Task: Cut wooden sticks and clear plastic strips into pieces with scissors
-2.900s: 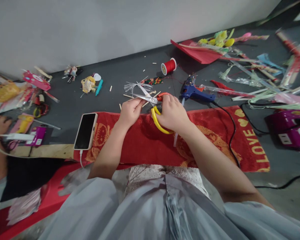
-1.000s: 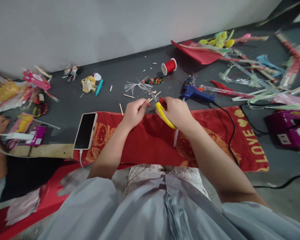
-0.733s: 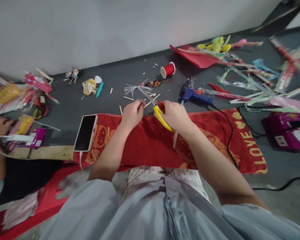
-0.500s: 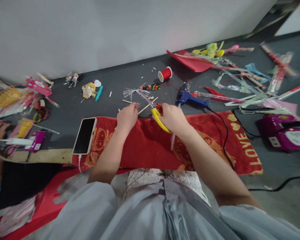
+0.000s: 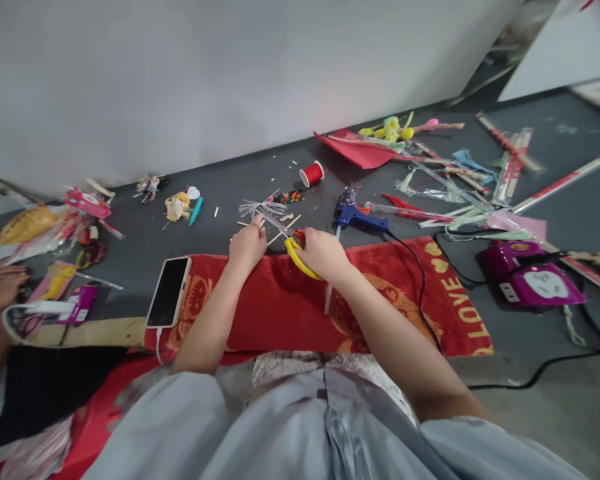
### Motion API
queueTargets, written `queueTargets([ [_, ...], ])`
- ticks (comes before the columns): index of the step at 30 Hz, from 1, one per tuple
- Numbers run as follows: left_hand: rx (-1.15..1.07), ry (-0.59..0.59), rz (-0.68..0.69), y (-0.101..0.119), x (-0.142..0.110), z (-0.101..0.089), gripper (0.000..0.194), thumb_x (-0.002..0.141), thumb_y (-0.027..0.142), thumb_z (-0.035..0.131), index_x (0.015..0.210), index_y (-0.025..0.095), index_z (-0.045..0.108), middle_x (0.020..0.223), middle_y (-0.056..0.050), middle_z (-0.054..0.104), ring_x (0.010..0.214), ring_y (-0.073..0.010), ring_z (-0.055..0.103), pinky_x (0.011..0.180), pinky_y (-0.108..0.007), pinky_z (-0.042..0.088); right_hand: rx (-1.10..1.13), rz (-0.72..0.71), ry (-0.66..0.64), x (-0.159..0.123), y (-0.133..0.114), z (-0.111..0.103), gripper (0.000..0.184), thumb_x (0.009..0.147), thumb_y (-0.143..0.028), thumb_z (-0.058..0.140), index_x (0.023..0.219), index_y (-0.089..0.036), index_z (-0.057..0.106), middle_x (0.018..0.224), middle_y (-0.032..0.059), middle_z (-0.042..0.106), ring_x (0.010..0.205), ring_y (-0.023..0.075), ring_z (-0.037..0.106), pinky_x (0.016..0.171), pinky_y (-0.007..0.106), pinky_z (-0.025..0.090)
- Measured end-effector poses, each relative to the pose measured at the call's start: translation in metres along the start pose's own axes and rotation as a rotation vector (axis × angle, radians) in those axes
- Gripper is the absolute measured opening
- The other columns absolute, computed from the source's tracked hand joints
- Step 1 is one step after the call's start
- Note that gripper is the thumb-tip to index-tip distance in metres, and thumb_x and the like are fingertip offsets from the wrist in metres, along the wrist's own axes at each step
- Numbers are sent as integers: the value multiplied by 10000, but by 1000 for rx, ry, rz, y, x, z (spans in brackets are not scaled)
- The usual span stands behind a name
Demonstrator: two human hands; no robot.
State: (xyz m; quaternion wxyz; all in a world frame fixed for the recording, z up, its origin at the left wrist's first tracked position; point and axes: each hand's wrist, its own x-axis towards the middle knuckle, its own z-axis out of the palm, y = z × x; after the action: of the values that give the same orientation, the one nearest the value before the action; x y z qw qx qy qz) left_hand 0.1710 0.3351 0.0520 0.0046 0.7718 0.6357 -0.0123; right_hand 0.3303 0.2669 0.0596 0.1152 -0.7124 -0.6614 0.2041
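Observation:
My right hand (image 5: 325, 257) is closed around the yellow-handled scissors (image 5: 304, 261), their blades angled up and left. The blade tips reach close to the fingertips of my left hand (image 5: 247, 247). Those left fingers are pinched together, and whatever lies between them is too small to make out. Thin wooden sticks (image 5: 283, 231) and small cut pieces (image 5: 286, 219) lie on the table near both hands. Just beyond the blades is a bundle of white strands (image 5: 263, 207), beside a dark patterned piece with orange and green (image 5: 289, 197).
A blue glue gun (image 5: 357, 215) and a red thread spool (image 5: 312, 174) sit to the right. The red towel (image 5: 280, 313) lies under my forearms, with a phone (image 5: 169, 292) at its left end. A purple power socket (image 5: 533, 277) stands far right; another person's hand (image 5: 3, 287) is far left.
The view has turned a little, so the table appears shifted. Scissors blades and left fingertips have come closer together. Both hands keep their closed grip.

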Motion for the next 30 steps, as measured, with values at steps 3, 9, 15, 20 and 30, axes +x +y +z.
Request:
queueTargets([
  [3,20,-29,-12,5,19,-5,480,933,304,373,1397,213,452,1078,-129,717,1000,-291,686,861,-382,512,45,7,-5,2,1,-2,385,915,-450,429,1013,-126,612,1005,146,712,940,284,681,757,319,467],
  [9,-120,37,95,12,89,1,445,884,294,454,1320,225,512,1169,-78,697,1076,-234,653,880,-296,484,141,12,18,4,3,-6,397,909,-472,440,1008,-130,615,1008,141,713,936,282,684,757,315,471],
  [15,-128,115,147,27,158,9,385,839,269,501,1194,177,620,1167,-107,690,1048,-230,637,874,-294,454,210,-1,21,3,1,-10,413,899,-500,457,1042,-140,602,1020,132,712,936,269,683,762,316,472],
  [20,-143,120,135,40,193,8,349,845,294,513,1161,207,636,1180,-85,687,1052,-228,618,858,-297,438,236,-17,23,2,1,-12,433,893,-525,459,1033,-142,604,1023,132,707,941,258,680,760,312,471],
  [30,-139,98,121,55,227,14,325,841,372,547,1101,224,674,1130,-83,703,1019,-248,625,816,-314,447,230,-14,28,4,1,-10,478,872,-553,469,1057,-135,608,1039,128,708,926,273,682,751,330,480],
])
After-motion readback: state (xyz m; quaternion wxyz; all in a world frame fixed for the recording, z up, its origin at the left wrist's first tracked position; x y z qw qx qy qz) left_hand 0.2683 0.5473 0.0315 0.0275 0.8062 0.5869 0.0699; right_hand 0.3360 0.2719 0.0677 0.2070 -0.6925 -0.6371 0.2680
